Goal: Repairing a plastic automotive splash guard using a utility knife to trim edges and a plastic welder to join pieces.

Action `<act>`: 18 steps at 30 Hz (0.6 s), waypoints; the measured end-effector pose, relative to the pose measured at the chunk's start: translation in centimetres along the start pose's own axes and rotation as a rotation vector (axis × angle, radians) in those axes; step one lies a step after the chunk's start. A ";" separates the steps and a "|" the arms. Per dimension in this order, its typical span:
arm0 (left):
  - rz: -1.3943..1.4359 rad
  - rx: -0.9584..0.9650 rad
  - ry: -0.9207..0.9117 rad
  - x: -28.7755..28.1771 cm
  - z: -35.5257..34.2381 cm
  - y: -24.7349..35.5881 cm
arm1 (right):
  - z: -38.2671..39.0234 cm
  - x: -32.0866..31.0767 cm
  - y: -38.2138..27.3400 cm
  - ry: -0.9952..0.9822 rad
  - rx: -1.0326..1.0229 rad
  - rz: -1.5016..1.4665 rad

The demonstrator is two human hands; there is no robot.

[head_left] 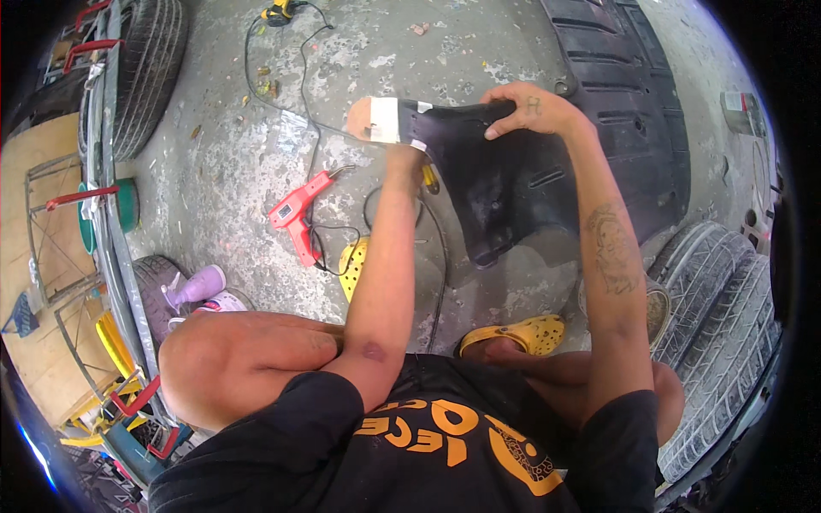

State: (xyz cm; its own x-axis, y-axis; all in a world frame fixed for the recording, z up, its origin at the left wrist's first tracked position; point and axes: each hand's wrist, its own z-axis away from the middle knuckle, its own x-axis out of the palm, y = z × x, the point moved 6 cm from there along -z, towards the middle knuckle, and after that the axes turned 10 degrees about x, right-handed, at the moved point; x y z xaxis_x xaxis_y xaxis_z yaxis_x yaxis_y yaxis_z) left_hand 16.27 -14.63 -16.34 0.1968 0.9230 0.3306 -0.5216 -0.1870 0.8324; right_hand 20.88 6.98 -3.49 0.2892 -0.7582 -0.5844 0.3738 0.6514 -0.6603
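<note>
the black plastic panel [492, 184] is held up above the concrete floor [222, 179], gripped along its top edge by both hands. the right hand [530, 109] is clamped over the upper right corner, fingers curled onto the near face. the left hand [376, 120] is closed on the upper left corner, where a white taped strip [385, 120] is wrapped. below the left grip, a red heat tool [298, 212] with its black cord [304, 94] is lying on the floor. behind the right grip a larger black underbody cover [624, 77] is spread. well below, yellow clogs [530, 332] and stacked tyres [718, 316] are seen.
</note>
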 end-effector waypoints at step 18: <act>0.310 -0.184 -0.316 3.5 2.7 -2.1 | -0.1 -1.1 -2.0 -0.094 0.001 -0.046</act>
State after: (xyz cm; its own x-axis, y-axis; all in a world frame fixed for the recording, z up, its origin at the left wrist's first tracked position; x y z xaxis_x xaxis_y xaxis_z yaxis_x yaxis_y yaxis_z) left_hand 20.26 -11.90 -15.75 0.2365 0.6806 0.6934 -0.7285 -0.3480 0.5901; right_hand 19.68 6.50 -1.58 0.3528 -0.7869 -0.5064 0.3900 0.6156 -0.6848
